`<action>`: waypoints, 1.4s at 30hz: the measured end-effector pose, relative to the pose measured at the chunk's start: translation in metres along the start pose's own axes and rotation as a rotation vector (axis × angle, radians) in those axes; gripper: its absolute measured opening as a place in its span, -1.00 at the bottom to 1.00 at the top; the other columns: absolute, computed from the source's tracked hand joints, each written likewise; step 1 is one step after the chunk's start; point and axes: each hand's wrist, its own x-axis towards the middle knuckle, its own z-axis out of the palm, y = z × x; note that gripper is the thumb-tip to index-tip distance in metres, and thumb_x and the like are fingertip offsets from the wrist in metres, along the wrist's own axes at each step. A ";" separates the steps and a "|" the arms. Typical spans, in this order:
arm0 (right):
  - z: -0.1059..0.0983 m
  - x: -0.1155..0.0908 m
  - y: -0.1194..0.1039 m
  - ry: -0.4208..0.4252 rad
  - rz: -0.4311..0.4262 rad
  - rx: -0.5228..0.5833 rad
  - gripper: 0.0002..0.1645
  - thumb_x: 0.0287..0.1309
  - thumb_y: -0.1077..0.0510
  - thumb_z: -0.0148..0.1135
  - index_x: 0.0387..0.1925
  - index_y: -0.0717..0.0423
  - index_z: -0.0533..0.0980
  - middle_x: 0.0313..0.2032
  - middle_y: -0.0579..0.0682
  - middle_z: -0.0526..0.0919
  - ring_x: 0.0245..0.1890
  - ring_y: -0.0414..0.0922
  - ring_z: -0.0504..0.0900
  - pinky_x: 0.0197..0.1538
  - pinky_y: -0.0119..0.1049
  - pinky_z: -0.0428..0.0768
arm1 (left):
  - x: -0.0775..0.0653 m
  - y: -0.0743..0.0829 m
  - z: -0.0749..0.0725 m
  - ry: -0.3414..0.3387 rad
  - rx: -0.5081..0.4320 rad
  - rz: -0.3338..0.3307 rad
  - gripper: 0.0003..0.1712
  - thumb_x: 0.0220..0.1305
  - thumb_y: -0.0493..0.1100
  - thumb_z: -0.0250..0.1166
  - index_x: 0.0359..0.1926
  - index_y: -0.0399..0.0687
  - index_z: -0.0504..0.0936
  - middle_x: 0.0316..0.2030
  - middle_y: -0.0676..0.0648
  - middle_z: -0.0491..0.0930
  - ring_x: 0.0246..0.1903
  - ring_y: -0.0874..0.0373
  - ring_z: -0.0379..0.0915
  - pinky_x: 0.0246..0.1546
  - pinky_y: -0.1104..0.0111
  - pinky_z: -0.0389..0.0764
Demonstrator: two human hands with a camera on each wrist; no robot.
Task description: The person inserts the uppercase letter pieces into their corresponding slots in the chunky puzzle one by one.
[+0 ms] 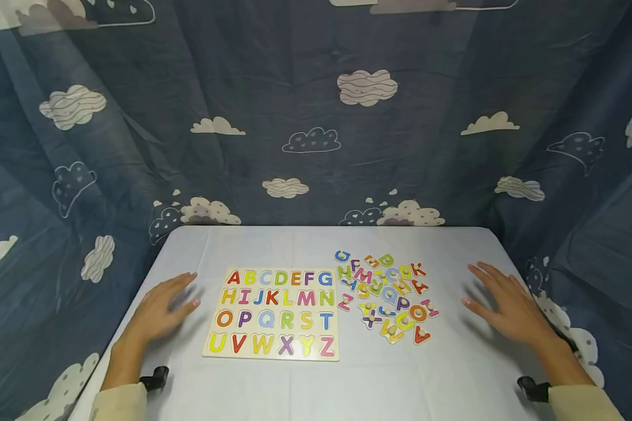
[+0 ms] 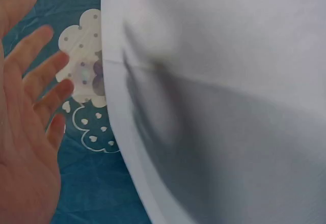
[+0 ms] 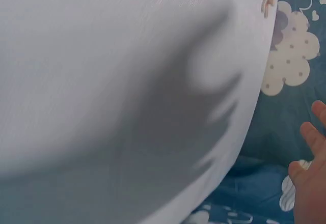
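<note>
A pale wooden alphabet board (image 1: 218,313) lies flat left of the table's middle, its rows showing coloured letters A to Z. Just right of it, loose letter pieces with small knobs are scattered in a cluster, among them an orange O (image 1: 418,313), a red K (image 1: 418,269) and a purple P (image 1: 402,303). My left hand (image 1: 157,309) is held over the table left of the board, fingers spread and holding nothing. Over on the right, my right hand (image 1: 511,304) is likewise spread and bare, apart from the letters. Both hands cast shadows on the cloth.
A white cloth covers the table (image 1: 379,383). Dark blue curtain (image 1: 289,47) with cloud prints hangs behind and along both sides. Each wrist wears a small black camera mount, the left one (image 1: 155,378) and the right one (image 1: 533,389).
</note>
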 end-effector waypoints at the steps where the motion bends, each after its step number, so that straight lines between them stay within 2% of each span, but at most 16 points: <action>1: 0.002 0.002 -0.003 0.008 -0.004 0.013 0.01 0.27 -0.24 0.33 0.60 -0.06 0.15 0.52 0.31 0.21 0.51 0.35 0.16 0.63 0.25 -0.35 | -0.001 0.001 0.003 -0.016 -0.026 -0.002 -0.22 0.39 0.25 0.27 0.51 0.08 0.38 0.46 -0.24 0.38 0.44 -0.34 0.24 0.41 -0.33 0.19; 7: 0.011 0.015 -0.017 0.056 -0.022 0.056 -0.07 0.25 -0.16 0.38 0.55 -0.05 0.25 0.49 0.27 0.29 0.47 0.32 0.24 0.63 0.27 -0.15 | -0.008 0.005 0.020 -0.128 -0.171 -0.034 -0.23 0.34 0.23 0.35 0.47 0.11 0.44 0.45 -0.22 0.41 0.46 -0.35 0.22 0.38 -0.39 0.22; 12: 0.019 0.024 -0.025 0.049 -0.021 0.065 -0.15 0.27 -0.12 0.38 0.51 -0.03 0.32 0.45 0.27 0.35 0.42 0.34 0.29 0.46 0.44 0.11 | -0.015 0.007 0.031 -0.156 -0.216 -0.041 -0.20 0.25 0.25 0.42 0.44 0.14 0.47 0.44 -0.18 0.42 0.46 -0.32 0.23 0.37 -0.40 0.25; 17: 0.029 0.030 -0.032 0.039 -0.029 0.066 -0.24 0.27 -0.06 0.39 0.44 -0.03 0.39 0.39 0.25 0.42 0.36 0.34 0.35 0.32 0.45 0.28 | -0.021 0.010 0.037 -0.165 -0.236 -0.003 -0.26 0.23 0.18 0.46 0.39 0.16 0.54 0.44 -0.16 0.41 0.46 -0.31 0.21 0.34 -0.42 0.27; 25: 0.045 0.040 -0.044 -0.051 0.000 0.068 -0.30 0.32 -0.09 0.35 0.41 0.02 0.42 0.35 0.28 0.46 0.37 0.35 0.37 0.34 0.46 0.27 | -0.030 0.013 0.043 -0.138 -0.255 0.055 -0.36 0.23 0.13 0.47 0.32 0.18 0.62 0.45 -0.18 0.35 0.46 -0.31 0.14 0.33 -0.42 0.27; 34: 0.059 0.046 -0.053 -0.147 0.018 0.092 -0.40 0.35 0.03 0.34 0.37 0.05 0.48 0.28 0.23 0.54 0.31 0.31 0.47 0.32 0.42 0.38 | -0.035 0.006 0.047 -0.153 -0.282 0.020 -0.33 0.23 0.17 0.46 0.35 0.20 0.60 0.49 -0.10 0.35 0.51 -0.29 0.08 0.38 -0.41 0.18; 42: 0.067 0.050 -0.057 -0.120 0.017 0.057 -0.54 0.31 0.13 0.38 0.22 0.07 0.61 0.12 0.19 0.65 0.16 0.23 0.58 0.24 0.33 0.47 | -0.031 0.013 0.039 -0.189 -0.235 0.021 -0.29 0.21 0.18 0.47 0.37 0.17 0.58 0.42 -0.04 0.49 0.49 -0.29 0.19 0.36 -0.39 0.27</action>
